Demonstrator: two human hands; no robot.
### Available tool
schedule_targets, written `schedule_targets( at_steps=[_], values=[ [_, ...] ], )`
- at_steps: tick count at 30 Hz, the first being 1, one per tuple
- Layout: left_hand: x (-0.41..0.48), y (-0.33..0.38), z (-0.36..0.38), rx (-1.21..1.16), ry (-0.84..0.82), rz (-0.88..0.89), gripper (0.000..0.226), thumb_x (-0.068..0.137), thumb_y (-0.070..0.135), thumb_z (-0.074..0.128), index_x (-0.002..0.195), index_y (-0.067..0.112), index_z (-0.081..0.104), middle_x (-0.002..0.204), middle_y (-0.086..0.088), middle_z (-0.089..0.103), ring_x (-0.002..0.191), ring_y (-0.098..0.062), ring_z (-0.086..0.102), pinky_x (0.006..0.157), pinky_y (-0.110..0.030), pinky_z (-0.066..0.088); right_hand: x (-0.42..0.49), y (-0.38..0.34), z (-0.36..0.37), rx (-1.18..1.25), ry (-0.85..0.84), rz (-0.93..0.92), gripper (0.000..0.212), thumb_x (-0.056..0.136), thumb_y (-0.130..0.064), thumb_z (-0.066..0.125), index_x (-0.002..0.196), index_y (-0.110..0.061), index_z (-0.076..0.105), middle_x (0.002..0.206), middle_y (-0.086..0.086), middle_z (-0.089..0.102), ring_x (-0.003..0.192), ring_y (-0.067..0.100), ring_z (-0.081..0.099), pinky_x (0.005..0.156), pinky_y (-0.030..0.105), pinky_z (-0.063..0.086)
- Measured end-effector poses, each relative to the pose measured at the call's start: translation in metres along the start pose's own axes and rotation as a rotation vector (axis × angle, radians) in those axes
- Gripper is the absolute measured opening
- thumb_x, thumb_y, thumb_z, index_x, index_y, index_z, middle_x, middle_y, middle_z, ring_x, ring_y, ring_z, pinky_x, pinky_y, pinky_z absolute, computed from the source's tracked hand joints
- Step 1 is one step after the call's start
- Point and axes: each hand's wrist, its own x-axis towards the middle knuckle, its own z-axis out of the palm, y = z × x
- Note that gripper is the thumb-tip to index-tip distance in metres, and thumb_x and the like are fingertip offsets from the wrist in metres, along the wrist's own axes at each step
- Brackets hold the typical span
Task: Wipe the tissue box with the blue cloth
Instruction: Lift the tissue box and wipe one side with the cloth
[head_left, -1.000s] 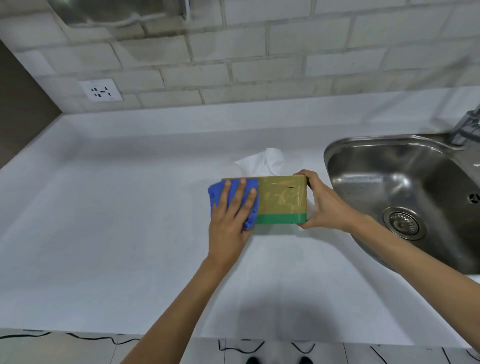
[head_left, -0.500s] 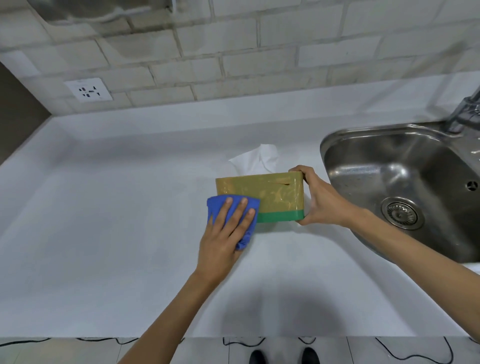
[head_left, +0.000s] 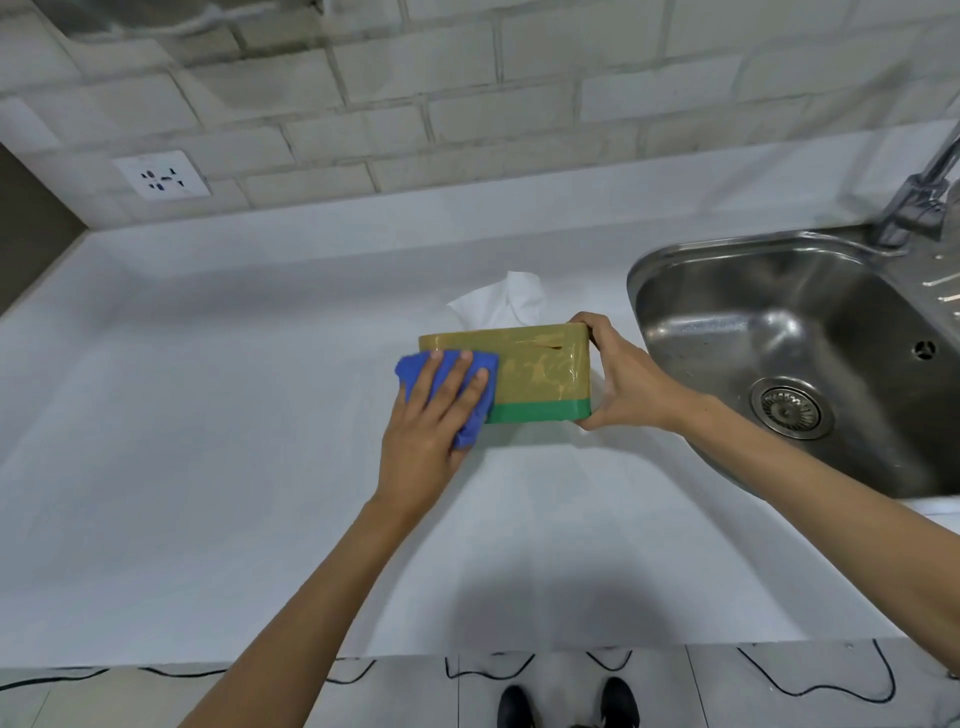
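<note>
A tan tissue box (head_left: 540, 371) with a green band along its lower edge is tipped on the white counter, its broad face turned towards me. A white tissue (head_left: 506, 301) sticks out behind it. My left hand (head_left: 434, 415) lies flat on the blue cloth (head_left: 415, 371), pressing it against the box's left end. My right hand (head_left: 621, 382) grips the box's right end, thumb on top and fingers underneath.
A steel sink (head_left: 810, 358) with a round drain lies just right of the box, with a tap (head_left: 919, 202) at its far corner. A wall socket (head_left: 162, 175) sits in the tiled wall at the back left. The counter's front edge (head_left: 467, 652) runs below my arms.
The cloth under my left hand slid down the box's left part, then back up towards its top edge. My right hand has kept its grip on the right end.
</note>
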Motion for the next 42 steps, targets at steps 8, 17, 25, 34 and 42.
schedule_targets(
  at_steps=[8,17,25,34,42],
  values=[
    [-0.005,0.019,0.008,0.032,-0.051,0.136,0.075,0.072,0.009,0.076,0.137,0.013,0.039,0.134,-0.013,0.056,0.131,-0.036,0.038,0.096,-0.058,0.042,0.002,-0.001,-0.002,-0.037,-0.01,-0.016,0.093,0.053,-0.016,0.081,0.128,-0.017,0.026,0.115,-0.002,0.046,0.098,0.033,0.055,0.081,0.042,0.05],
    [0.036,0.029,0.006,0.02,-0.02,-0.018,0.061,0.07,0.009,0.079,0.127,0.005,0.058,0.134,-0.017,0.056,0.124,-0.044,0.048,0.099,-0.06,0.036,0.004,-0.001,0.0,-0.043,-0.001,-0.016,0.093,0.052,-0.018,0.081,0.126,-0.019,0.026,0.113,-0.003,0.045,0.095,0.03,0.055,0.078,0.038,0.05],
    [-0.003,0.007,-0.002,0.095,-0.031,0.11,0.076,0.072,0.011,0.074,0.14,0.015,0.04,0.131,-0.014,0.059,0.129,-0.036,0.042,0.095,-0.058,0.042,0.001,0.001,0.003,-0.024,0.019,-0.007,0.093,0.052,-0.017,0.08,0.128,-0.019,0.026,0.115,-0.003,0.046,0.096,0.03,0.055,0.08,0.041,0.051],
    [-0.004,0.024,0.0,0.085,-0.106,0.246,0.067,0.063,0.014,0.085,0.125,0.009,0.06,0.13,-0.011,0.061,0.12,-0.038,0.056,0.094,-0.053,0.046,0.004,0.001,0.0,-0.022,0.005,-0.008,0.092,0.051,-0.018,0.08,0.126,-0.022,0.026,0.113,0.0,0.049,0.097,0.032,0.055,0.081,0.044,0.05],
    [0.034,0.029,0.004,0.046,-0.018,0.025,0.053,0.077,0.016,0.068,0.127,0.006,0.058,0.132,-0.016,0.058,0.122,-0.044,0.051,0.095,-0.062,0.041,0.005,-0.001,-0.001,-0.007,-0.006,-0.002,0.091,0.053,-0.016,0.081,0.126,-0.021,0.026,0.114,0.0,0.049,0.096,0.031,0.055,0.08,0.04,0.05]
  ],
)
